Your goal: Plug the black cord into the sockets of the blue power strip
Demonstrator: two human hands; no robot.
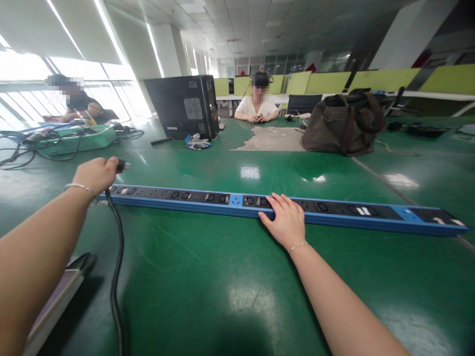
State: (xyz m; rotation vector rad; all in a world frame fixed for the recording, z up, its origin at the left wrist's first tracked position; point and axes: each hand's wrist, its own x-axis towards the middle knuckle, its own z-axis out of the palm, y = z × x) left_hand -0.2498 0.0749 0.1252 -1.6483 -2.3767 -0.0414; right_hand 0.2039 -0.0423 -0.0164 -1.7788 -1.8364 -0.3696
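A long blue power strip (200,206) with black socket panels and two blue sections lies across the green table. My left hand (95,175) grips a black power plug (120,165) above the strip's left end, its prongs pointing right. From that hand a black cord (118,252) hangs down toward the near edge of the view. My right hand (285,217) rests on the middle of the strip, fingers over the top and thumb along the near side, just right of the central blue socket. The plug is apart from the sockets.
A black computer case (181,109) stands at the back, with gloves (198,142) beside it. A green basket (79,138) with cables is far left, a brown bag (339,123) back right. A pale box-like object (55,306) lies near left. Two people sit beyond.
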